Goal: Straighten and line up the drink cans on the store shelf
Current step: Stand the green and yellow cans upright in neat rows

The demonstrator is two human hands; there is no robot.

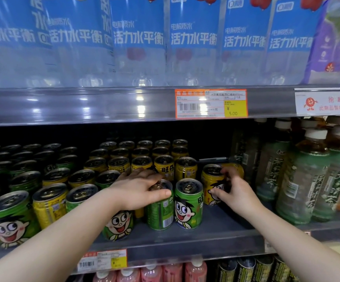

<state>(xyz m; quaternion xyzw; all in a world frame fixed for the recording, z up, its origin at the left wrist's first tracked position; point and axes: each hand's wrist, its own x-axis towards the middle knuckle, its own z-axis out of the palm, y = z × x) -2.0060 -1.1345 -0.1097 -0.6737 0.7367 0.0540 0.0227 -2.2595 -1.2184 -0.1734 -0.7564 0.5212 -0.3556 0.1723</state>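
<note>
Two bare forearms reach up from the lower corners toward the middle shelf (215, 226). The left hand (138, 188) covers the top of a green can (160, 209) that stands upright near the shelf's front. Its fingers curl across the lid and its thumb hooks the near rim, so it grips the can from above. Under that wrist stands a second green can (120, 224) with a cartoon face. Just right of the gripped one, between the two hands, a third green can (188, 204) stands upright with its face turned to the front. The right hand (233, 192) pinches a yellow can (210, 180), fingertips on the far rim and thumb on the printed side. This can stands a little apart from the rows and further back than the green ones. Beyond the left hand's fingers, rows of yellow cans (165, 167) run toward the dark back of the shelf. Right of the right hand stand tea bottles (303, 180) with pale caps. Above both hands, an orange price tag (210, 103) sits on the upper rail beneath blue-labelled water bottles (193, 37).
</note>
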